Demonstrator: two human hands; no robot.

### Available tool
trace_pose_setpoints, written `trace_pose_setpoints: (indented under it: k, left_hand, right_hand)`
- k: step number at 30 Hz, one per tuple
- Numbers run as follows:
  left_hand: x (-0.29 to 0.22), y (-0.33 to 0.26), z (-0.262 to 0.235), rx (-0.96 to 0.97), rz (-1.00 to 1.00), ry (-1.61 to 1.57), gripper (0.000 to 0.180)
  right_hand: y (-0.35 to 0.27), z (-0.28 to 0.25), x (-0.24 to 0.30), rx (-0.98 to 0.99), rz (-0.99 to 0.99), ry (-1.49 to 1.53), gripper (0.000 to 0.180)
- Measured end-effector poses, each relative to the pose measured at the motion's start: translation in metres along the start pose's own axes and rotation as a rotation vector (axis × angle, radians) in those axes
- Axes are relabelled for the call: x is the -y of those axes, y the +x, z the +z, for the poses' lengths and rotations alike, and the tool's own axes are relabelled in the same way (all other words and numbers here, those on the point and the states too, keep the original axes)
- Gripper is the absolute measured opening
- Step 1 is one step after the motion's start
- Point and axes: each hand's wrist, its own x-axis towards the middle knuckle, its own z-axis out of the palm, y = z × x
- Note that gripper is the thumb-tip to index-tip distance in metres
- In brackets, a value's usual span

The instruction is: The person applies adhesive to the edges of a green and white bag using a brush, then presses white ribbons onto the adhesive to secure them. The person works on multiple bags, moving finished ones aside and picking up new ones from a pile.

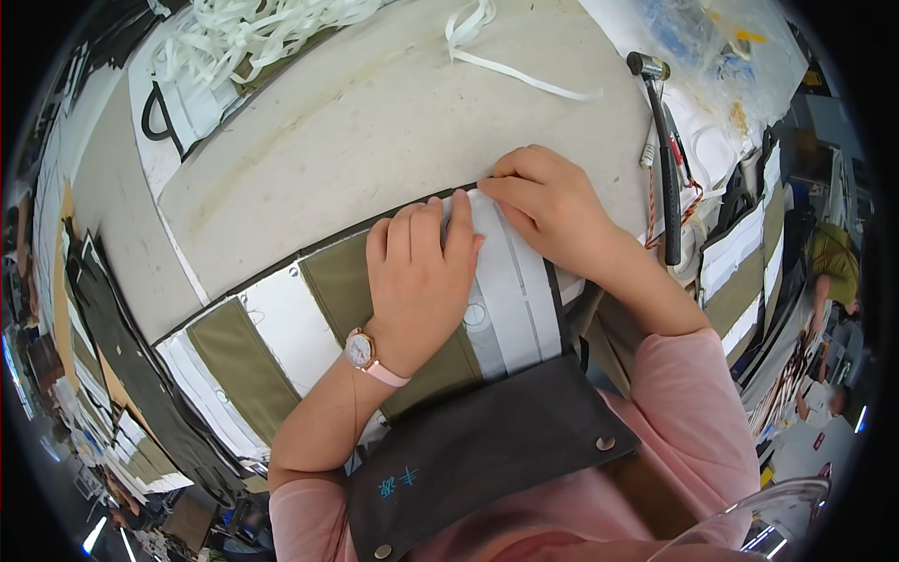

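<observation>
A striped fabric panel [339,290] in olive and white, with dark edging, lies across the near side of the table. My left hand [421,272] rests on it, fingers stretched toward the far edge. Close beside those fingertips, my right hand [552,201] pinches the panel's dark edging at its far right part; the right fingertips are partly hidden. A wristwatch [360,348] with a pink strap is on my left wrist. Below my hands, a dark flap [478,450] with two metal snaps overlaps the panel's near edge.
A black-handled hammer [670,178] lies on the right, beside thin tools and twisted wires. A pile of white ribbon [253,42] and a loose ribbon [524,80] lie at the back. Clear plastic bags [721,56] sit back right. Similar panels flank both sides [744,272]. Other people work farther right.
</observation>
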Motion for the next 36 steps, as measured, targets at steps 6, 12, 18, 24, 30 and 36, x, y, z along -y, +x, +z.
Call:
trace_pose_setpoints:
  k: [6,12,18,24,30,36]
  left_hand:
    - [-0.002,0.001,0.0,-0.002,0.008,0.018,0.044]
    - [-0.001,0.001,0.001,-0.034,0.037,0.051,0.04]
    - [-0.002,0.001,0.001,-0.007,0.017,0.038,0.044]
    - [-0.004,0.005,-0.002,0.033,0.009,0.055,0.046]
    - [-0.004,0.005,-0.003,0.031,-0.002,0.046,0.045]
    - [-0.005,0.007,-0.002,0.015,-0.007,0.036,0.043]
  right_hand:
    - [-0.003,-0.002,0.001,0.049,0.018,-0.01,0.017]
    - [-0.004,-0.004,0.0,0.071,-0.014,-0.001,0.019]
    - [0.0,-0.003,0.002,0.074,-0.033,-0.028,0.021]
    - [-0.01,0.001,0.003,-0.053,0.086,0.018,0.021]
    - [-0.009,-0.001,0.004,-0.004,0.013,-0.063,0.021]
    - [-0.006,-0.005,0.007,0.028,0.032,-0.052,0.02]
